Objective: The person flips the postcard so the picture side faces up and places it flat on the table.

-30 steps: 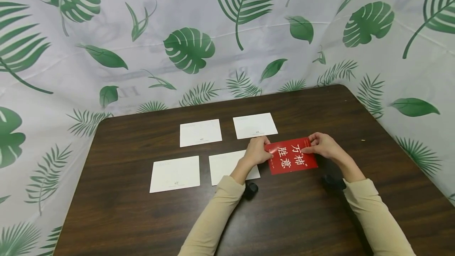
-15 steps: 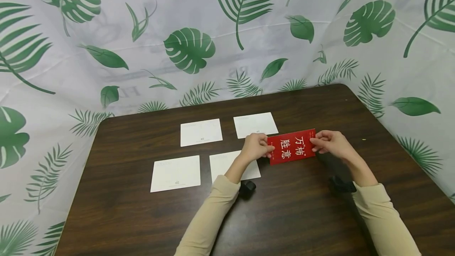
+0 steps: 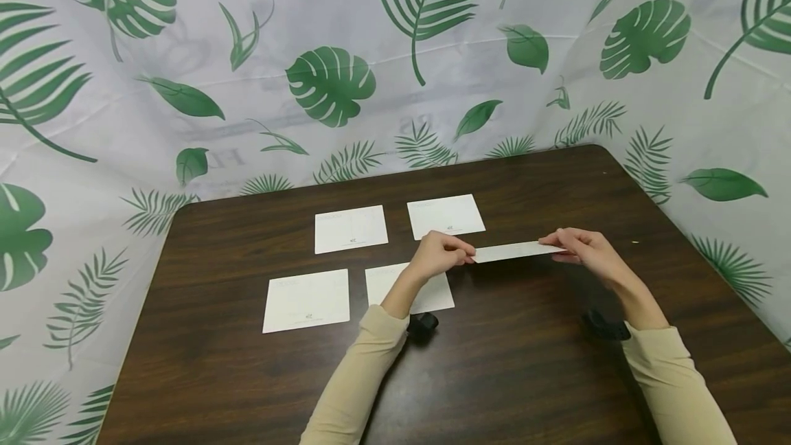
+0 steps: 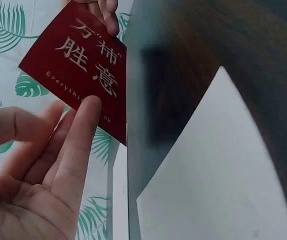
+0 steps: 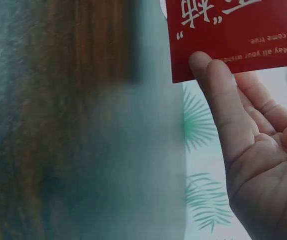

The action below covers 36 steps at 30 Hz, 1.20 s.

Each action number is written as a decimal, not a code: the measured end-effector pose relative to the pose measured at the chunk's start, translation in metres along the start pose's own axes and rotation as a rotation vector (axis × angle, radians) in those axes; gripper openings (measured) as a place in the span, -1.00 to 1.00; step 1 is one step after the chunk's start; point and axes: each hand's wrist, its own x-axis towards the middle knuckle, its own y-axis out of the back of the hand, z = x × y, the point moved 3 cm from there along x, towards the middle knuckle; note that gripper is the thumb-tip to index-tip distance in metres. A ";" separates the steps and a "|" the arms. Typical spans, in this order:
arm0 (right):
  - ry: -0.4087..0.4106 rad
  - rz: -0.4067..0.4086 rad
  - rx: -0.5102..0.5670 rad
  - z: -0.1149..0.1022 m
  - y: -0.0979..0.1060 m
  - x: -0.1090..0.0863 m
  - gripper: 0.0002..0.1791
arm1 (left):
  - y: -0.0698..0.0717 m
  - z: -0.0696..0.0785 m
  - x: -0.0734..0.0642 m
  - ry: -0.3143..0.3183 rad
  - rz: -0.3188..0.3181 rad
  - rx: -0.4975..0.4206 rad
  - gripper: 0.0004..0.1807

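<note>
Both hands hold one postcard [image 3: 516, 251] by its short ends, above the table. From the head view its white side shows as a thin tilted strip. The wrist views show its red face with white Chinese characters and small English print. My left hand [image 3: 441, 253] pinches the left end; in the left wrist view a fingertip [image 4: 89, 107] lies against the red face [image 4: 68, 45]. At the right end my right hand [image 3: 583, 249] pinches the card, two fingertips on the red side [image 5: 233, 30] in the right wrist view.
Several white-backed cards lie in two rows left of the hands: back left [image 3: 351, 229], back right [image 3: 446, 216], front left [image 3: 307, 301]. The front right card [image 3: 432, 294] is partly under the left forearm in view. A leaf-print cloth [image 3: 247, 122] hangs behind the dark wooden table [image 3: 494, 376].
The postcard has been lifted and turned over away from the head camera: its red face showed before, its white side now. The right hand has shifted slightly to the right.
</note>
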 end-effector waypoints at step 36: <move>-0.116 0.044 -0.587 0.007 -0.015 0.002 -0.66 | -0.021 -0.009 0.001 0.157 0.013 0.179 -0.92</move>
